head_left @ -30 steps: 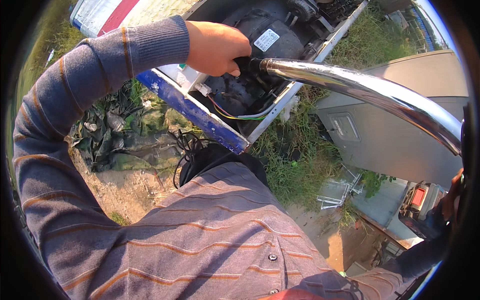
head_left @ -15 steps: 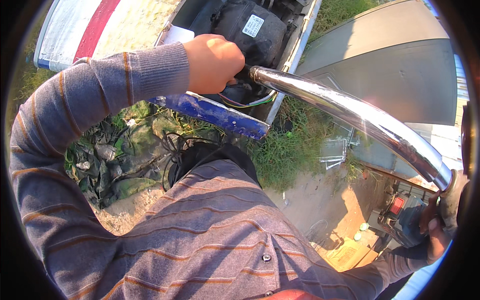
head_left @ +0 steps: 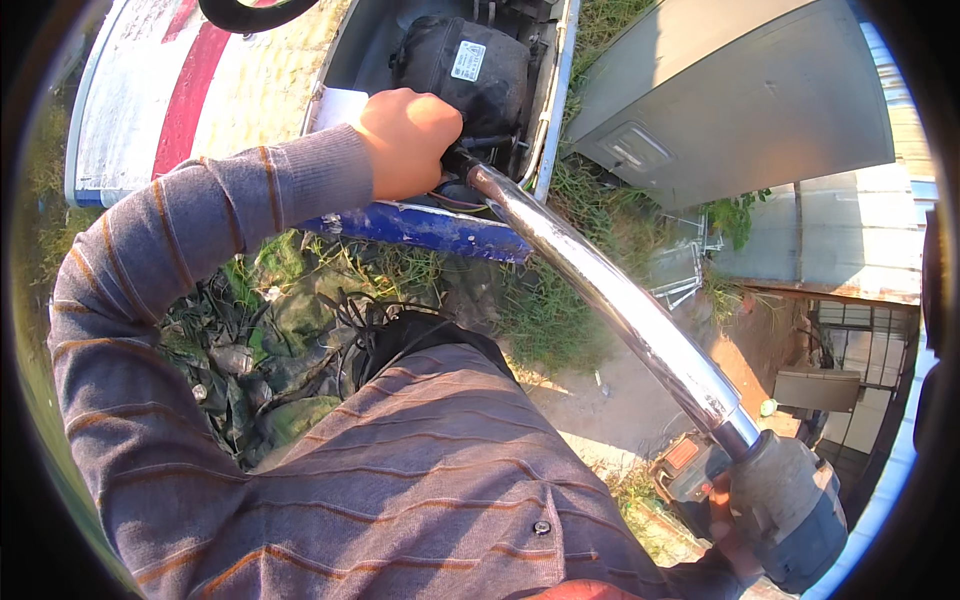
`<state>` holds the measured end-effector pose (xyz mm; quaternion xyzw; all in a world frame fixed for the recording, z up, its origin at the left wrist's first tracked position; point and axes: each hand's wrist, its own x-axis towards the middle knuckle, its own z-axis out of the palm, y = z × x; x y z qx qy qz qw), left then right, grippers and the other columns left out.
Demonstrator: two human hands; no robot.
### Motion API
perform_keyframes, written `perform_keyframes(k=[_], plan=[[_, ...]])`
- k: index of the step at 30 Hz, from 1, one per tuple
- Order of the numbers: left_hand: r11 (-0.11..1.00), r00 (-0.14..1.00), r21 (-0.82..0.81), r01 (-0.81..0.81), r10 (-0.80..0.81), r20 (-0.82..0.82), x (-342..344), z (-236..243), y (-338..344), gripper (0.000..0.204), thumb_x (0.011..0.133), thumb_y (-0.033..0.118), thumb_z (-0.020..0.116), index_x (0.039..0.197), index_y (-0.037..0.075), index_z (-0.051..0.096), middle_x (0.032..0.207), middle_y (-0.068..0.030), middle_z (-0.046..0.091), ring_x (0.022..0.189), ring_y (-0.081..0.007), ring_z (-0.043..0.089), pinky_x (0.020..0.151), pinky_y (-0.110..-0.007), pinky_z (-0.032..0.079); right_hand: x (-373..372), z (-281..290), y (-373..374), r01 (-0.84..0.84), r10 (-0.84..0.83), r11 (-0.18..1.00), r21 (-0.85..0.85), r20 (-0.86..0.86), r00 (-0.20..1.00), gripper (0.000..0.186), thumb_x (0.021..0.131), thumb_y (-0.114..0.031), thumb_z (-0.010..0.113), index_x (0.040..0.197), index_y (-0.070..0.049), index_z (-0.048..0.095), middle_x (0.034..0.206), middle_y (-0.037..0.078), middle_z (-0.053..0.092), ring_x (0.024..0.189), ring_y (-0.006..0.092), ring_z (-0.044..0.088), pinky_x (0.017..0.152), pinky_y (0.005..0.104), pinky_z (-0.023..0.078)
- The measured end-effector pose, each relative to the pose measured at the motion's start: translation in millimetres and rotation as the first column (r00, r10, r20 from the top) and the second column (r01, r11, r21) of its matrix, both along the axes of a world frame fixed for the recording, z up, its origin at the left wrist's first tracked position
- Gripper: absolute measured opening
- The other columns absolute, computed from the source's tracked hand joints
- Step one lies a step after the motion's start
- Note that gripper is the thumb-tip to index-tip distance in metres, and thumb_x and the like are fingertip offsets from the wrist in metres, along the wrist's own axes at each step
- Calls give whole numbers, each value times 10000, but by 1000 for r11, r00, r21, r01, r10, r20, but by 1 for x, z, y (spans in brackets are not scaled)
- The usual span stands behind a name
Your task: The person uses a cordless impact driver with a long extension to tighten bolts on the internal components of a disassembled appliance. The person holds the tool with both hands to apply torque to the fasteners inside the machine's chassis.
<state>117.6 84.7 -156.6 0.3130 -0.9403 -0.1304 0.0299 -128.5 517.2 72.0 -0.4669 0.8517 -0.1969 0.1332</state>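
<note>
My left hand (head_left: 412, 143) is closed in a fist at the far, dark end of a long chrome bar (head_left: 610, 290). Beside that fist sits a black, rounded compressor (head_left: 515, 75) with a white label, inside an open metal housing. The bar's near end runs into a grey and black cordless power tool (head_left: 785, 510) at lower right. Around the tool's handle, partly hidden behind its body, my right hand (head_left: 722, 510) is closed. What lies under my left fist is mostly hidden.
A blue, chipped edge (head_left: 430, 230) fronts the housing. White panelling with a red stripe (head_left: 195, 110) extends leftward. A grey metal cabinet (head_left: 740, 110) lies at upper right. Dark crumpled sheeting (head_left: 290, 400) and grass (head_left: 560, 320) cover ground nearby. A black curved piece (head_left: 255, 15) shows at top.
The power tool and my right hand have swung left and down in view, coming more fully into sight. My left fist has shifted slightly left, still at the bar's far end.
</note>
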Motion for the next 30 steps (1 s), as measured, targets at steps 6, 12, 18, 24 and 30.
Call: perform_keyframes(k=[6,12,18,24,30], plan=[[997,983,74,-6,-7,184,-16,14,-17,466,740,283,880,1059,-5,701,1083,-175,718,1065,-361,702,921,-443,566,17,-45,46,43,-38,997,-60,89,995,535,913,-269,742,1339,-27,528,913,48,623,770,151,579,701,291,456],[996,877,-42,-79,49,-478,0,54,31,463,905,306,793,1150,-64,666,991,-156,726,928,-289,715,828,-406,578,33,-70,76,103,-91,991,-82,135,987,539,906,-253,748,1349,-36,530,962,52,637,833,161,599,750,304,469],[-505,867,824,256,497,36,15,37,149,725,1048,658,433,1245,-6,647,1073,-169,719,982,-241,712,858,-357,573,90,-87,93,231,-221,971,-61,129,967,546,898,-237,754,1358,-45,532,1011,56,651,896,172,620,799,318,482],[-600,595,306,739,795,119,-22,26,149,379,1027,492,589,964,124,657,819,-39,662,806,-227,657,801,-432,532,172,-102,106,405,-399,914,-41,104,911,554,890,-220,760,1367,-54,534,1060,60,665,959,183,640,848,331,495],[-713,675,48,700,682,281,-9,36,129,369,1022,235,569,690,145,437,635,38,432,573,-124,423,628,-325,433,248,-100,76,687,-501,726,45,718,482,590,861,-170,778,1390,-68,538,1208,71,659,1110,217,631,950,391,488]])
